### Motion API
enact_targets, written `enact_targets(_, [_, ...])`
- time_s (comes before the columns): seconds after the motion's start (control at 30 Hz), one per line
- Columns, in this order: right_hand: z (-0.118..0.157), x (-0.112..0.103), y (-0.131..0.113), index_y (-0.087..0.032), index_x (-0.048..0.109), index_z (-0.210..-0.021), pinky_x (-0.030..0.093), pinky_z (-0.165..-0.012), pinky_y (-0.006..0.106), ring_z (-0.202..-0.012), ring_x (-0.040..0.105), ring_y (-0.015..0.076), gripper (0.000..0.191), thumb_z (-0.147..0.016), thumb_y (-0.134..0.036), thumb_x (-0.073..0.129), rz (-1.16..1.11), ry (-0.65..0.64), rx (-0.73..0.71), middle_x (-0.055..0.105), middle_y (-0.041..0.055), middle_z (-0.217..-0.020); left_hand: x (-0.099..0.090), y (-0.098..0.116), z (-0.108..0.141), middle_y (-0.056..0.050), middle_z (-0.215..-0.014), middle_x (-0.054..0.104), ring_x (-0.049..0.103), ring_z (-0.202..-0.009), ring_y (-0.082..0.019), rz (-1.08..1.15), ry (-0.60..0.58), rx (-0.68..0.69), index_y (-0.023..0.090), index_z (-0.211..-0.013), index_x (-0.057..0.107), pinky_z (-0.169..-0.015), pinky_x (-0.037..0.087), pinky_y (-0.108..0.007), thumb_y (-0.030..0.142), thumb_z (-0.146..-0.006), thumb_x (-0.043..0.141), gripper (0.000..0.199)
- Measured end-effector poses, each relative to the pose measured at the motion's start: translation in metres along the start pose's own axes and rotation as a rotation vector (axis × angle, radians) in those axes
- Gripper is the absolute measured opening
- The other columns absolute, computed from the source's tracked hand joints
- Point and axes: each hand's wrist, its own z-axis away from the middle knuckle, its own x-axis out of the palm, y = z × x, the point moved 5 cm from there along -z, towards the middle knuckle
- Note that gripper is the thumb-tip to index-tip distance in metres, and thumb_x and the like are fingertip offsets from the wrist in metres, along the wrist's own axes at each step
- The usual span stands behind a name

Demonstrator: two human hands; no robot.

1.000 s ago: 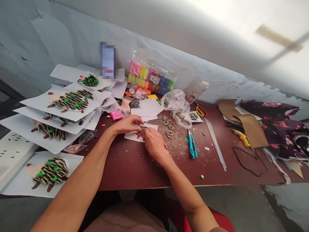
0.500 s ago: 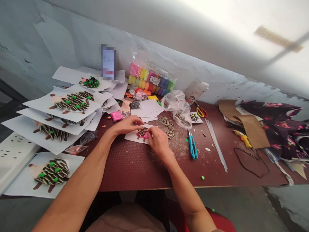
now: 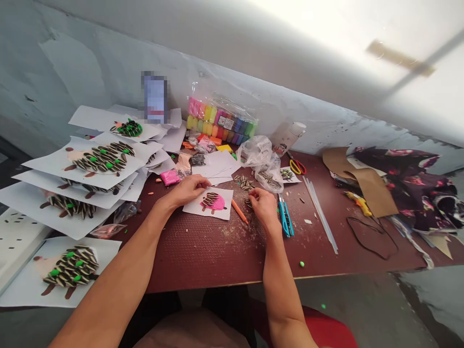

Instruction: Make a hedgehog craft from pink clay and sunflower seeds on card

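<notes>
A small white card [image 3: 225, 197] lies on the dark red table, bearing a pink clay shape [image 3: 218, 202] partly covered with striped seeds. My left hand [image 3: 191, 189] rests at the card's upper left edge, fingers bent together; what they hold, if anything, is hidden. Right of the card, my right hand [image 3: 263, 207] has its fingertips pinched at the loose seeds [image 3: 243, 182]; anything between them is too small to name. Between the card and my right hand lies an orange pen [image 3: 239, 211].
Sheets with seed hedgehogs [image 3: 103, 159] are stacked at the left. Behind are coloured clay packs [image 3: 221, 123] and a plastic bag [image 3: 255, 152]. To the right lie a blue cutter [image 3: 285, 217], scissors [image 3: 297, 166], clear sticks [image 3: 321, 215] and a yellow glue gun [image 3: 359, 203].
My right hand has moved right, from the pink shape to the loose seeds, uncovering the card and the orange pen. My left hand stays by the card. The view has shifted slightly.
</notes>
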Motion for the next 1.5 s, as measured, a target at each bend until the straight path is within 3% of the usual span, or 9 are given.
enact_targets(0.2, [-0.002, 0.004, 0.010, -0.022, 0.080, -0.096, 0.043, -0.073, 0.026, -0.084, 0.068, 0.0177, 0.019, -0.087, -0.018, 0.064, -0.072, -0.074, -0.005, 0.078, 0.0043, -0.093, 0.001, 0.001, -0.001, -0.005, -0.098, 0.073, 0.065, -0.091, -0.022, -0.098, 0.027, 0.012, 0.021, -0.099, 0.076, -0.086, 0.051, -0.035, 0.017, -0.079, 0.054, 0.030])
enact_targets(0.43, [0.000, 0.005, -0.001, -0.022, 0.078, -0.096, 0.041, -0.073, 0.026, -0.091, 0.067, 0.0192, 0.016, -0.090, -0.020, 0.064, 0.003, -0.149, -0.003, 0.077, 0.0046, -0.097, 0.002, 0.001, -0.003, -0.006, -0.098, 0.074, 0.066, -0.090, -0.021, -0.129, 0.033, 0.011, 0.019, -0.097, 0.077, -0.086, 0.051, -0.034, 0.012, -0.080, 0.055, 0.029])
enact_targets(0.63, [0.003, 0.009, -0.010, -0.021, 0.073, -0.099, 0.039, -0.073, 0.027, -0.093, 0.064, 0.0198, 0.018, -0.097, -0.021, 0.055, 0.111, -0.083, -0.053, 0.071, 0.0095, -0.109, 0.002, 0.000, -0.004, -0.006, -0.097, 0.074, 0.066, -0.091, -0.021, -0.132, 0.026, 0.029, 0.020, -0.097, 0.077, -0.087, 0.051, -0.035, 0.016, -0.084, 0.055, 0.025])
enact_targets(0.87, [0.006, 0.007, -0.022, -0.020, 0.067, -0.096, 0.036, -0.065, 0.026, -0.065, 0.053, 0.0149, 0.020, -0.092, -0.023, 0.048, -0.397, 0.068, -0.214, 0.062, -0.0014, -0.071, 0.000, 0.003, -0.003, -0.006, -0.103, 0.074, 0.066, -0.095, -0.022, -0.144, 0.012, 0.024, 0.020, -0.098, 0.077, -0.090, 0.050, -0.035, 0.015, -0.082, 0.054, 0.028])
enact_targets(0.97, [0.009, 0.016, -0.030, -0.019, 0.068, -0.090, 0.035, -0.058, 0.024, -0.058, 0.047, 0.0126, 0.018, -0.087, -0.028, 0.052, -0.608, -0.048, -0.265, 0.058, -0.0035, -0.065, 0.000, 0.004, -0.003, -0.007, -0.101, 0.074, 0.065, -0.094, -0.022, -0.144, 0.010, 0.028, 0.019, -0.098, 0.076, -0.089, 0.050, -0.035, 0.015, -0.082, 0.053, 0.028])
enact_targets(1.13, [0.016, 0.032, -0.044, -0.018, 0.072, -0.099, 0.044, -0.062, 0.023, -0.067, 0.058, 0.0131, 0.022, -0.084, -0.030, 0.061, -0.826, -0.280, -0.306, 0.071, 0.0019, -0.083, -0.001, 0.006, -0.002, -0.007, -0.098, 0.073, 0.065, -0.093, -0.023, -0.099, 0.002, 0.027, 0.018, -0.098, 0.075, -0.087, 0.050, -0.035, 0.018, -0.081, 0.054, 0.028])
enact_targets(1.23, [0.020, 0.031, -0.051, -0.019, 0.074, -0.095, 0.045, -0.066, 0.024, -0.068, 0.057, 0.0129, 0.018, -0.089, -0.029, 0.060, -0.793, -0.248, -0.367, 0.071, 0.0015, -0.083, -0.003, 0.007, 0.001, -0.007, -0.098, 0.072, 0.064, -0.089, -0.023, -0.003, -0.044, -0.004, 0.017, -0.102, 0.075, -0.082, 0.051, -0.035, 0.032, -0.084, 0.059, 0.029])
enact_targets(1.33, [0.024, 0.025, -0.057, -0.021, 0.077, -0.090, 0.043, -0.066, 0.024, -0.070, 0.056, 0.0133, 0.013, -0.089, -0.026, 0.065, -0.718, -0.164, -0.435, 0.070, 0.0018, -0.086, -0.007, 0.010, 0.005, -0.007, -0.104, 0.071, 0.064, -0.095, -0.024, 0.069, -0.105, -0.022, 0.019, -0.110, 0.074, -0.085, 0.051, -0.035, 0.046, -0.076, 0.072, 0.044])
enact_targets(1.5, [0.031, 0.029, -0.062, -0.021, 0.078, -0.098, 0.045, -0.073, 0.026, -0.074, 0.060, 0.0151, 0.019, -0.094, -0.022, 0.060, -0.605, -0.171, -0.489, 0.072, 0.0021, -0.086, -0.009, 0.012, 0.010, -0.006, -0.113, 0.068, 0.061, -0.107, -0.025, 0.059, -0.182, 0.023, 0.022, -0.119, 0.071, -0.093, 0.048, -0.035, 0.047, -0.062, 0.085, 0.064])
